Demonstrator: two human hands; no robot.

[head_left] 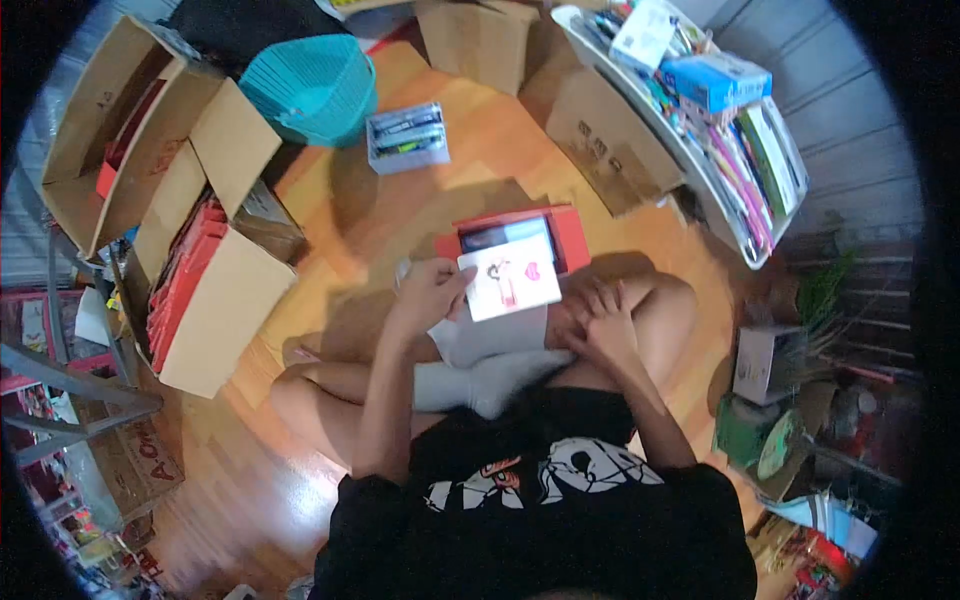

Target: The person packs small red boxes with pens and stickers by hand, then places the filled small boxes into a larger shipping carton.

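My left hand pinches the left edge of a white card printed with a pink and red figure and a heart. The card is held above my crossed legs. Just beyond it, an open red box lies on the floor, partly hidden by the card, with something dark and glossy inside. My right hand rests by my right shin, its fingers loosely apart and holding nothing.
Cardboard boxes at left hold a stack of red boxes. Ahead stand a teal basket and a small white box of pens. A loaded white tray is at right, beside a cardboard box.
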